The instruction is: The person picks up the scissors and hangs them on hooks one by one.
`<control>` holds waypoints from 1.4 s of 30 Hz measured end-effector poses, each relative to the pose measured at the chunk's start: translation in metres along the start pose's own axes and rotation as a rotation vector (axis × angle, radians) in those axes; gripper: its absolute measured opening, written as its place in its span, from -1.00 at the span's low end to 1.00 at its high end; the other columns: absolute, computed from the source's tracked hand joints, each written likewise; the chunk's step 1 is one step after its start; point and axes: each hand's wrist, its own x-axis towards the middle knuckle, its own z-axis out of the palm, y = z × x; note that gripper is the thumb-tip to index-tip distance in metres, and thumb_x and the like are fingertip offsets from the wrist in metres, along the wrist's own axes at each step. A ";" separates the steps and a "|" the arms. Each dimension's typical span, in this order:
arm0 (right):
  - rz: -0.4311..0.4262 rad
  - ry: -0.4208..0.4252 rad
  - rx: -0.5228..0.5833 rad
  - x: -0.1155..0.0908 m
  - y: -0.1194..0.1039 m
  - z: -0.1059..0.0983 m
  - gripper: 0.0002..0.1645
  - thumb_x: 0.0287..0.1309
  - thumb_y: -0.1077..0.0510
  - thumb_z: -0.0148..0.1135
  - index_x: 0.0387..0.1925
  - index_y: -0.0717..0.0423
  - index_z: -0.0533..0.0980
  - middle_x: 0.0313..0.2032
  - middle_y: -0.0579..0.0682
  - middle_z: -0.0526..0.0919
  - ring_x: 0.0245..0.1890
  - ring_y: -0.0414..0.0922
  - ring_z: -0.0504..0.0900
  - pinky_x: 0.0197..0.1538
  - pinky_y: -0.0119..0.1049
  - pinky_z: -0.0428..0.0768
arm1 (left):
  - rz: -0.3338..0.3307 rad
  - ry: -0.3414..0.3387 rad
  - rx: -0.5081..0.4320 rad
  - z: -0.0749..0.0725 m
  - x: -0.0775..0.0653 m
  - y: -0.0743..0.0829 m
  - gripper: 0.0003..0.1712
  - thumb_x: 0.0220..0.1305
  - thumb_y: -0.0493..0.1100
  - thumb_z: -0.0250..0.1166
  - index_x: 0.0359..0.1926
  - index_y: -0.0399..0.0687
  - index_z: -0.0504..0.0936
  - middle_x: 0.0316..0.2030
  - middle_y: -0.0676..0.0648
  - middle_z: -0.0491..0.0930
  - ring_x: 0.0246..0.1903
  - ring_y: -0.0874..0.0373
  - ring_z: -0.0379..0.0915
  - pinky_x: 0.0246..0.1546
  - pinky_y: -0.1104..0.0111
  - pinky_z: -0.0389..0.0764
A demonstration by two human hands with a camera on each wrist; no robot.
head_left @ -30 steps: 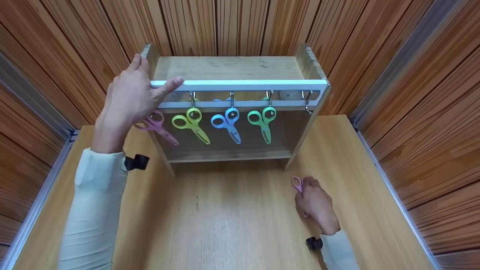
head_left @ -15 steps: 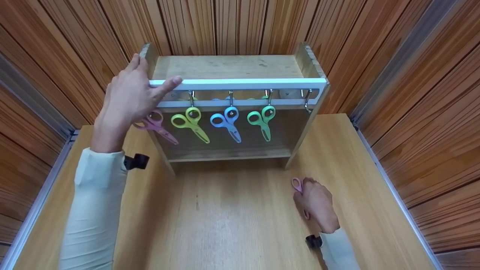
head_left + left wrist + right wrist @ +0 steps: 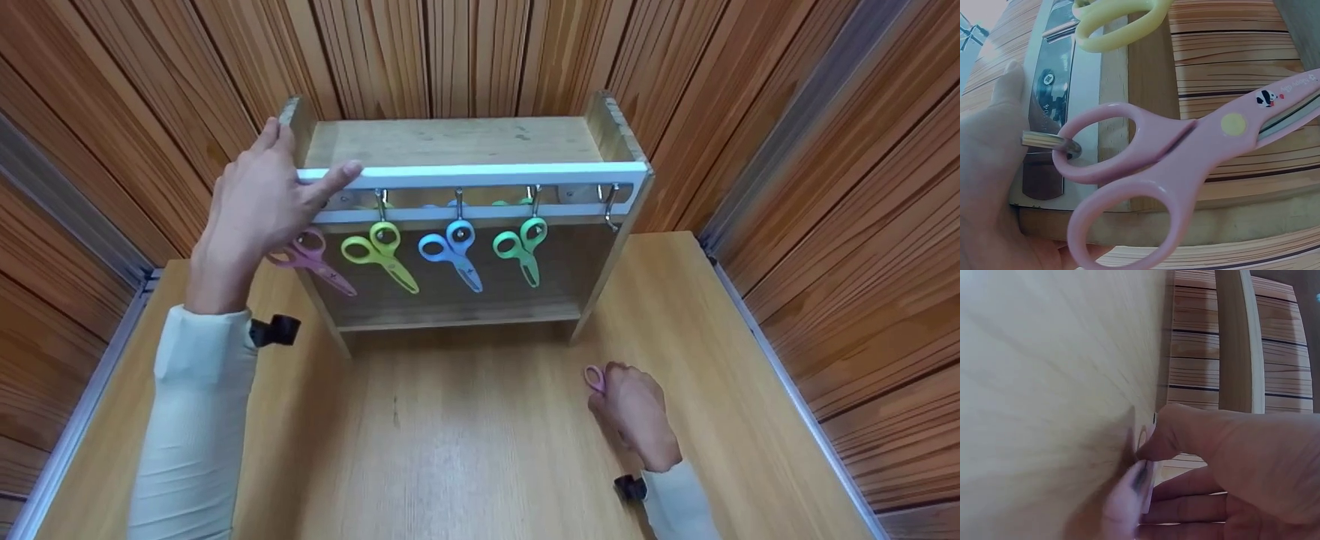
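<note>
In the head view my left hand (image 3: pixel 255 195) rests on the left end of a wooden shelf (image 3: pixel 450 139), thumb along its white hook rail (image 3: pixel 480 174). Close below that hand hang pink scissors (image 3: pixel 1202 146), one handle loop over a metal hook (image 3: pixel 1047 140). Yellow scissors (image 3: pixel 381 255), blue scissors (image 3: pixel 451 251) and green scissors (image 3: pixel 523 247) hang on hooks farther right. Low on the table at right, my right hand (image 3: pixel 637 409) pinches a second pair of pink scissors (image 3: pixel 595 378); one loop shows past the fingers, and the hand hides most of the rest.
A bare hook (image 3: pixel 611 208) is at the rail's right end. The shelf stands on a wooden table (image 3: pixel 450 450), near the plank back wall (image 3: pixel 450 60). Plank walls with metal edges rise at left and right (image 3: pixel 847 315).
My right hand's fingers, straighter over the pink scissors a second ago, are now curled round them. The scissors' lower end has become hidden. My left hand stays on the shelf.
</note>
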 end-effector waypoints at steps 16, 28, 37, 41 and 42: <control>0.058 -0.158 0.128 0.014 0.006 -0.015 -0.74 0.53 0.16 0.18 -0.14 0.29 0.66 -0.57 0.04 0.52 -0.56 -0.08 0.47 -0.36 -0.18 0.60 | -0.010 0.013 -0.010 -0.005 -0.002 -0.002 0.34 0.32 0.69 -0.08 0.66 -0.28 -0.07 0.68 -0.33 -0.19 -0.66 0.07 0.20 -0.66 0.26 0.34; -0.038 -0.258 0.395 0.021 -0.002 -0.054 -0.67 0.53 0.19 0.17 0.17 0.21 0.67 -0.19 0.14 0.79 -0.35 -0.11 0.65 -0.26 -0.40 0.64 | 0.009 0.038 -0.010 -0.002 -0.001 -0.003 0.35 0.32 0.70 -0.07 0.64 -0.33 -0.01 0.66 -0.40 -0.12 -0.62 -0.01 0.21 -0.61 0.21 0.29; -0.115 -0.245 0.612 0.034 -0.020 -0.095 -0.66 0.48 0.18 0.25 0.20 0.08 0.68 -0.03 0.08 0.83 -0.32 -0.14 0.64 -0.34 -0.49 0.57 | -0.027 -0.003 -0.011 -0.001 -0.002 -0.003 0.35 0.31 0.71 -0.11 0.67 -0.25 -0.11 0.69 -0.33 -0.22 -0.59 -0.03 0.29 -0.52 0.19 0.42; -0.110 -0.217 0.656 0.037 -0.028 -0.113 -0.68 0.47 0.15 0.28 0.17 0.04 0.69 -0.08 0.06 0.82 -0.28 -0.11 0.63 -0.32 -0.46 0.56 | -0.019 -0.005 -0.015 0.000 -0.001 0.000 0.36 0.31 0.71 -0.11 0.67 -0.26 -0.10 0.69 -0.32 -0.22 -0.59 -0.01 0.27 -0.51 0.19 0.40; -0.107 -0.207 0.659 0.038 -0.030 -0.117 -0.69 0.47 0.13 0.28 0.15 0.04 0.70 -0.11 0.05 0.81 -0.28 -0.10 0.62 -0.31 -0.45 0.56 | -0.016 -0.005 -0.014 0.000 -0.001 0.000 0.35 0.31 0.71 -0.11 0.67 -0.26 -0.09 0.69 -0.32 -0.21 -0.59 -0.01 0.27 -0.52 0.19 0.39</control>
